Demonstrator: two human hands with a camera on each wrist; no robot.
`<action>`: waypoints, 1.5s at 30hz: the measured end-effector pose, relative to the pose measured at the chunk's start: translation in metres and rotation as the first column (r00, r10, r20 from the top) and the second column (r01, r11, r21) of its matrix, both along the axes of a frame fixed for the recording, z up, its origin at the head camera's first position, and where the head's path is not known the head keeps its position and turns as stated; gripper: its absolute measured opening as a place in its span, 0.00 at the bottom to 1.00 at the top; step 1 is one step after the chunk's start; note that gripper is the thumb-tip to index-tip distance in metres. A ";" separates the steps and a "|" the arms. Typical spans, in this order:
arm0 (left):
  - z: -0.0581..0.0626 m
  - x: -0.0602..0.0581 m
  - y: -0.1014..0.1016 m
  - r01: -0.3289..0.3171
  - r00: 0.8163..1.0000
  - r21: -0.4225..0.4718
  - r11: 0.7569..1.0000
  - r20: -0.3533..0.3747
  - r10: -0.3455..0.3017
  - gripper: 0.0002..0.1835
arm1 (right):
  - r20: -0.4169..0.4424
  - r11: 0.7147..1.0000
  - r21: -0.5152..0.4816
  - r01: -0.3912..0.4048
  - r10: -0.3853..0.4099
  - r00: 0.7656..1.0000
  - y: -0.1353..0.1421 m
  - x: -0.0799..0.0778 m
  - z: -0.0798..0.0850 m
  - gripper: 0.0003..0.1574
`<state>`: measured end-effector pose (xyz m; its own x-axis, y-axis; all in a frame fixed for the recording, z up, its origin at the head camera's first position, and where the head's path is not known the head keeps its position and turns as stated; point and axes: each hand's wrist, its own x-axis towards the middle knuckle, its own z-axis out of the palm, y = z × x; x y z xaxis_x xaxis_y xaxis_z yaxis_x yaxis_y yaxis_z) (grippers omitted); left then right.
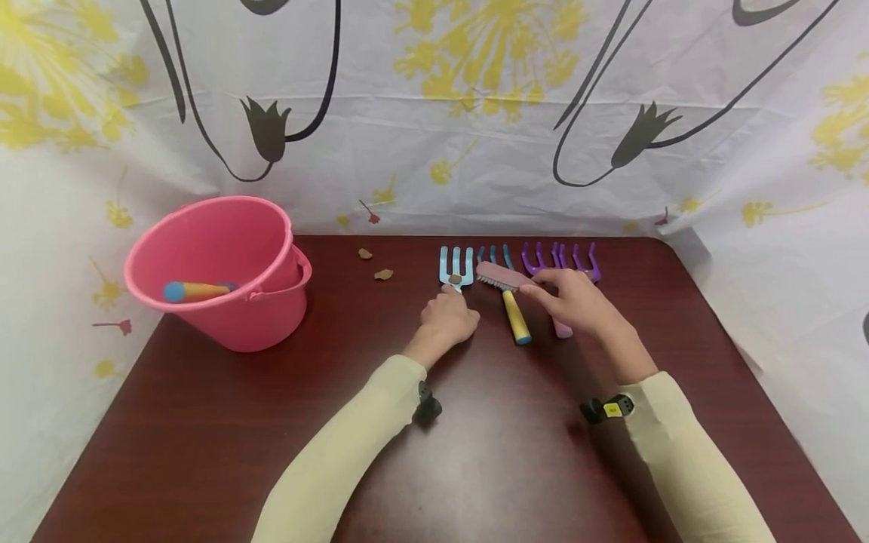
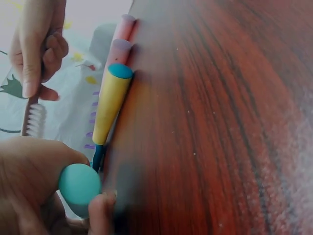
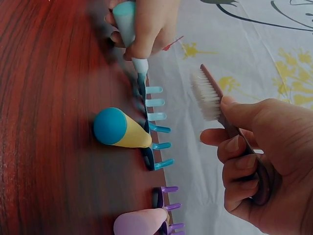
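Observation:
My left hand grips the handle of a light blue garden hand fork, whose tines point to the back of the table. A small brown piece lies at the base of its tines. In the left wrist view the rounded turquoise handle end shows between thumb and fingers. My right hand holds a small pink brush by its handle, above the tools. Its white bristles touch nothing in the right wrist view. Under the brush lies a blue-tined hand rake with a yellow handle.
Two purple-tined rakes with pink handles lie to the right. At the left stands a pink bucket with a blue-and-yellow handle inside. Two dry leaf-like bits lie between bucket and fork. A patterned cloth hangs behind.

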<state>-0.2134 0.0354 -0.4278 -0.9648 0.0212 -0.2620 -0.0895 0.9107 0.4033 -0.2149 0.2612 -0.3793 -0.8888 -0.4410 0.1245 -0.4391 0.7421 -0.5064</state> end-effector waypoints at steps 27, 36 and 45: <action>0.011 0.013 -0.043 -0.049 0.992 0.448 0.893 -0.080 0.094 0.37 | -0.073 1.000 -0.018 0.015 -0.017 0.997 -0.024 -0.016 0.006 0.18; 0.011 0.017 -0.051 -0.058 0.987 0.457 0.888 -0.107 0.119 0.25 | -0.159 0.993 0.108 -0.042 0.059 0.986 -0.069 -0.039 0.006 0.18; 0.008 0.018 -0.052 -0.073 0.990 0.466 0.882 -0.071 0.119 0.30 | -0.166 0.977 0.204 -0.059 0.094 0.982 -0.080 -0.050 0.001 0.14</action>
<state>-0.1958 -0.0165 -0.4195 -0.9880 0.0234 -0.1528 -0.1072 0.6083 0.7864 -0.2652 0.1813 -0.3786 -0.8238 -0.5383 0.1776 -0.5669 0.7804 -0.2640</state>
